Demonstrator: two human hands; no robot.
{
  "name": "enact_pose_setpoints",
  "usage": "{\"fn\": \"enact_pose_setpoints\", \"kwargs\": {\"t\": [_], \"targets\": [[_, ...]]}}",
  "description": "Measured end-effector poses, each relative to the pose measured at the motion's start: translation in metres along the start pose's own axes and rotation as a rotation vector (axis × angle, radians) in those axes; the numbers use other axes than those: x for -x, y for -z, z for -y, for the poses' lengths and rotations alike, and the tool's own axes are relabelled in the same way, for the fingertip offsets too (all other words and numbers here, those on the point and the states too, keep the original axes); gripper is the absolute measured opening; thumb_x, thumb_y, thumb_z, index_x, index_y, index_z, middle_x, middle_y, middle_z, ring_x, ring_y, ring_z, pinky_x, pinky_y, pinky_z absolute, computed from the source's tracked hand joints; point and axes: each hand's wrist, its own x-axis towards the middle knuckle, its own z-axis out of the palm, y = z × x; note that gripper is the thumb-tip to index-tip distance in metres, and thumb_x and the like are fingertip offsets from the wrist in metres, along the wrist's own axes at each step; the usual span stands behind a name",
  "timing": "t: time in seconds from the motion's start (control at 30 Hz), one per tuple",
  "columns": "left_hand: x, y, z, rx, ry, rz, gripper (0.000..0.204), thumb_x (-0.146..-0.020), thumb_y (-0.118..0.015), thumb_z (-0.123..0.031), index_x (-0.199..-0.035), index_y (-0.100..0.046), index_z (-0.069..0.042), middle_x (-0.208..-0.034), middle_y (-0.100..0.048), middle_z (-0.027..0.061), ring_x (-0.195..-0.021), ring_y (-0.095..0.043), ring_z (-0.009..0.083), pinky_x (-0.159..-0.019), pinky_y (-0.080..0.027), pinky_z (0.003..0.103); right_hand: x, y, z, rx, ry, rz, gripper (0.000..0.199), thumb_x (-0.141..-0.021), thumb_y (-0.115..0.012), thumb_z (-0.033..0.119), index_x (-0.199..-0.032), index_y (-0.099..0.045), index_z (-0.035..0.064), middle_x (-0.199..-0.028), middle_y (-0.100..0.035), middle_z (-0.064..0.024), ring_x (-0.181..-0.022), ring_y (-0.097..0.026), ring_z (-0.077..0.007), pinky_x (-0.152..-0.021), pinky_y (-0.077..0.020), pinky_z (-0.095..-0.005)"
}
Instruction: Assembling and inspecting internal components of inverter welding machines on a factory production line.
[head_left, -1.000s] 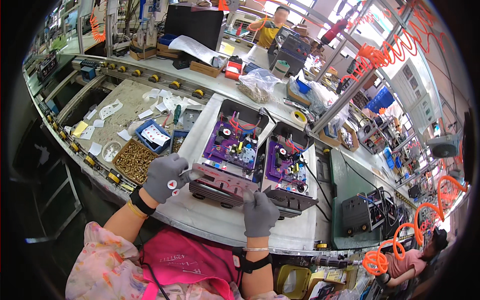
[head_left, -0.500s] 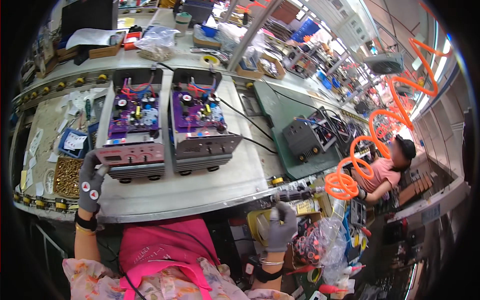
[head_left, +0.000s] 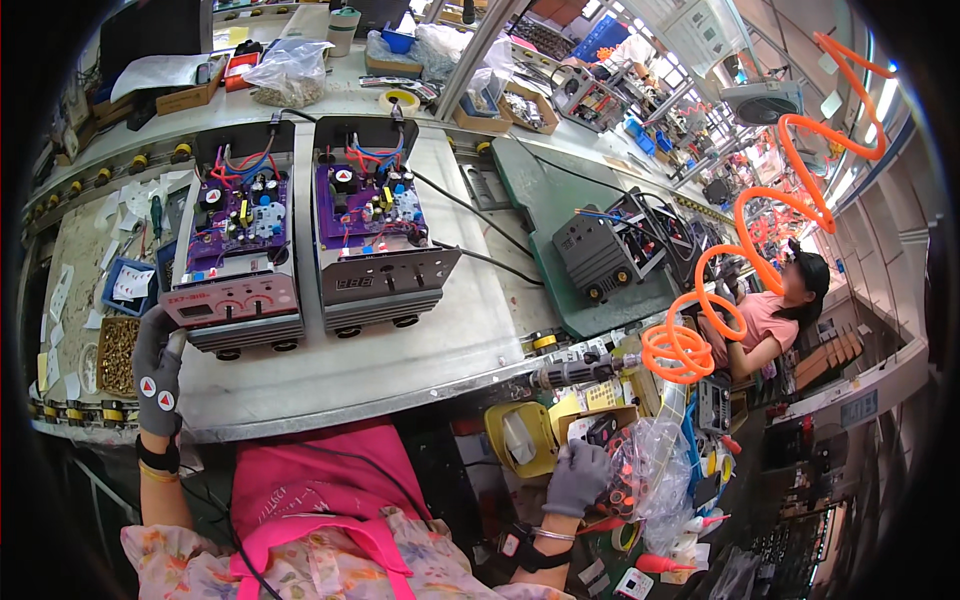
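Two opened inverter welders with purple circuit boards stand side by side on the metal worktop. My left hand (head_left: 158,375), in a grey glove, is at the lower left corner of the left welder (head_left: 245,303), closed on the edge of its light front panel; some fingertips are hidden. The right welder (head_left: 390,283) has a dark front panel and is touched by neither hand. Below the worktop's front edge, my gloved right hand (head_left: 578,478) is curled beside a plastic bag of black and red knobs (head_left: 622,480). Its fingertips are hidden, so what they hold does not show.
A yellow bin (head_left: 522,440) stands left of my right hand. A dark air screwdriver (head_left: 578,372) lies at the worktop edge near an orange coiled hose (head_left: 690,345). Brass fittings fill a box (head_left: 118,358) at left. Another grey welder (head_left: 610,250) sits on a green board; a co-worker is beyond.
My right hand has moved down and right from the yellow bin to the bag of knobs. My left hand stays at the left welder's corner. The whole view has shifted slightly.
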Motion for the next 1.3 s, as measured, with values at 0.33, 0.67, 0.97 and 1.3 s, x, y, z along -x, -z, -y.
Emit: {"fn": "enact_pose_setpoints", "kwargs": {"t": [0.33,0.67,0.97,1.3], "targets": [[0.026,-0.014,-0.05,-0.229,-0.137,-0.165,0.038,-0.09,-0.053,-0.001,-0.128,-0.049,-0.003,-0.099,-0.062,0.0071,-0.087,-0.058,0.0124,-0.074,-0.044,0.026,-0.002,-0.001,0.003,-0.058,-0.017,-0.139,0.019,-0.079,-0.066,0.016,-0.098,-0.064,0.0113,-0.079,-0.061,-0.0052,-0.079,-0.059,-0.0258,-0.072,-0.0425,-0.0443],[0.045,-0.025,-0.057,-0.127,-0.189,-0.035,0.042,-0.087,-0.054,0.001,-0.129,-0.047,-0.001,-0.096,-0.061,0.0096,-0.086,-0.057,0.0142,-0.077,-0.043,0.026,0.003,0.011,0.007,0.023,0.298,-0.342,0.012,-0.076,-0.069,0.013,-0.088,-0.07,0.0122,-0.076,-0.057,-0.0016,-0.074,-0.055,-0.0217,-0.076,-0.04,-0.0388],[0.055,-0.049,-0.065,-0.157,-0.374,0.061,0.041,-0.086,-0.061,-0.005,-0.125,-0.049,-0.001,-0.09,-0.065,0.0088,-0.063,-0.05,0.011,-0.057,-0.038,0.026,0.003,0.018,0.02,0.02,0.289,-0.348,0.009,-0.082,-0.065,0.016,-0.089,-0.063,0.0097,-0.08,-0.061,-0.0021,-0.076,-0.057,-0.0236,-0.077,-0.0406,-0.0395],[0.063,-0.093,-0.083,0.096,-0.215,0.579,0.027,-0.084,-0.065,-0.006,-0.109,-0.058,0.0,-0.083,-0.066,0.0117,-0.074,-0.066,0.0193,-0.066,-0.052,0.028,-0.001,0.04,0.043,-0.185,0.241,-0.268,0.012,-0.091,-0.06,0.019,-0.095,-0.058,0.0076,-0.085,-0.063,-0.0031,-0.074,-0.06,-0.0228,-0.067,-0.0436,-0.039]]}}
